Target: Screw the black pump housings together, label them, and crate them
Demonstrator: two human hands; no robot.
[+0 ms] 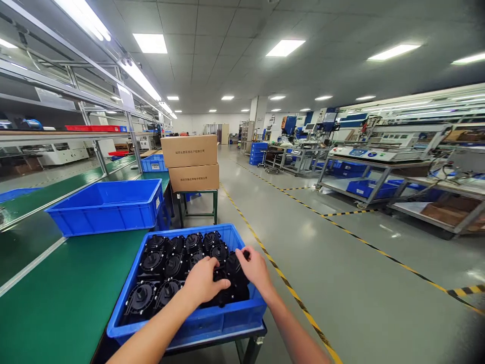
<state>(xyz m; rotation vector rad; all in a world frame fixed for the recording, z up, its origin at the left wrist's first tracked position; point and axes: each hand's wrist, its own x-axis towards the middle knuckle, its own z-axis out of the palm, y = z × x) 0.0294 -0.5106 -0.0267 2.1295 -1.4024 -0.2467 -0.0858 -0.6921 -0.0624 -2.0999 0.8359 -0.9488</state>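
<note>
A blue crate (pixel 212 323) in front of me holds rows of round black plastic housings (pixel 142 296) that look like small pumps, with a short stub in the middle. At the crate's right side, my right hand (pixel 254 267) has its thumb and fingers closed on a black housing (pixel 235 268) that sits tilted among the others. My left hand (pixel 204 282) is over the middle of the crate, thumb stretched away from the bent fingers. It is close to the housings below it; its fingertips are partly hidden, and I cannot tell whether they touch.
A second blue crate (pixel 109 202) stands on the green conveyor belt (pixel 76 283) at left. Two stacked cardboard boxes (pixel 193 164) rest on a small stand beyond. Yellow-black tape (pixel 280 273) marks the floor to the right, with machines on metal benches (pixel 375 164) farther off.
</note>
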